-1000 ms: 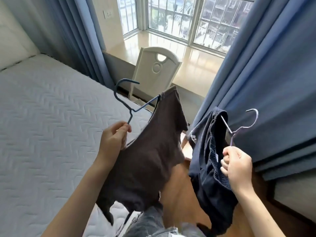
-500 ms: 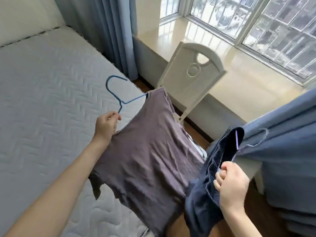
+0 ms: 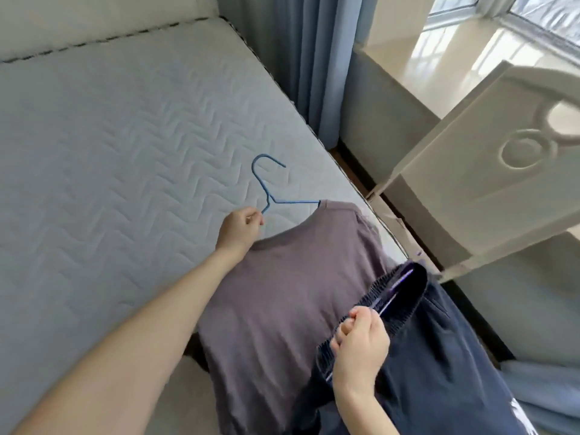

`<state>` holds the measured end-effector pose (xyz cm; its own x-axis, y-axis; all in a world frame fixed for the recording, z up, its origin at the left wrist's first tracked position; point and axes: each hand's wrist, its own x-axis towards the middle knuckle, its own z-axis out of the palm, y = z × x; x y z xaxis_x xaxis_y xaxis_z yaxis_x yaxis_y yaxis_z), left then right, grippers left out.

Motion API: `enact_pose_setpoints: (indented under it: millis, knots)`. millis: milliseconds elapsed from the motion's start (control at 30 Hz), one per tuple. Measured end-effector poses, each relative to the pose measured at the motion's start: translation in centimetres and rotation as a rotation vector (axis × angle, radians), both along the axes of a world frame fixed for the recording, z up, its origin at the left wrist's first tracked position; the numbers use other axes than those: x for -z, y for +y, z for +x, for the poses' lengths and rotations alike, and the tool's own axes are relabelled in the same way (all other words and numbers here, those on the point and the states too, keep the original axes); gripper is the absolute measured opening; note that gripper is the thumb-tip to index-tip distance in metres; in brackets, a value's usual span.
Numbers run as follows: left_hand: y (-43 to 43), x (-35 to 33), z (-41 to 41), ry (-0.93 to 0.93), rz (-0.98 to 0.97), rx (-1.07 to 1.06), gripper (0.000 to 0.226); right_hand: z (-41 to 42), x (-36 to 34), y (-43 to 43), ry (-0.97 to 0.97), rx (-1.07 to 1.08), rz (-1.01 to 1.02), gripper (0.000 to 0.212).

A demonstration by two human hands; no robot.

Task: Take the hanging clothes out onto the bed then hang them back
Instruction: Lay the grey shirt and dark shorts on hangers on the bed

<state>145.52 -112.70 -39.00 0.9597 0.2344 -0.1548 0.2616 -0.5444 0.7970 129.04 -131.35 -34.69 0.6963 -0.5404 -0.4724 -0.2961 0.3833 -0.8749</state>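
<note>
Grey-brown T-shirt point(image 3: 282, 296) on blue hanger point(image 3: 266, 186) overlaps navy shorts point(image 3: 439, 365) above bed point(image 3: 110, 152).

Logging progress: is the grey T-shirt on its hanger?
On: the blue hanger, pinched by the left hand, runs into the grey T-shirt collar.

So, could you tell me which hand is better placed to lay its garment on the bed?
Left, I think. The left hand pinches the blue hanger directly over the mattress, the grey T-shirt trailing across its edge. The right hand grips the navy shorts back beside the bed.
</note>
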Motion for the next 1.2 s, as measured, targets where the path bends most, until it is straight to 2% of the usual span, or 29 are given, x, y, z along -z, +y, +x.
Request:
enact_pose_setpoints:
  millis: [200,333,433,533,667,833,900,967,1033,1200]
  knots:
    - [1.8,12.3,3.5,0.052,0.177,-0.002,0.026,4.8,13.1,4.2,-0.05,-0.245,-0.204,0.03]
    - [3.3,17.9,4.0,-0.01,0.237,0.021,0.024,7.0,18.4,6.1,-0.039,-0.338,-0.313,0.032]
    - [3.3,20.2,3.5,-0.145,0.305,0.029,0.025,8.0,20.7,6.4,0.007,-0.395,-0.36,0.034]
    - [3.1,21.1,3.1,-0.264,0.321,-0.041,0.02,8.3,22.0,6.4,0.039,-0.426,-0.491,0.033]
    - [3.2,21.5,3.3,-0.318,0.364,-0.045,0.02,8.5,22.7,7.0,0.079,-0.415,-0.588,0.033]
    - [2.9,20.5,3.4,-0.281,0.45,-0.001,0.021,9.1,22.8,7.5,0.156,-0.449,-0.655,0.032]
    - [2.8,19.3,3.6,-0.16,0.45,0.033,0.021,9.2,22.0,7.6,0.195,-0.466,-0.622,0.032]
    - [2.8,17.4,3.7,-0.007,0.41,0.055,0.021,9.4,20.4,7.5,0.207,-0.465,-0.51,0.032]
    - [2.7,14.5,3.1,0.069,0.352,0.046,0.022,9.0,17.5,7.1,0.17,-0.424,-0.351,0.029]
    - [1.0,3.0,-4.4,-0.03,0.092,-0.107,0.021,3.1,6.0,2.0,0.031,-0.232,-0.226,0.027]
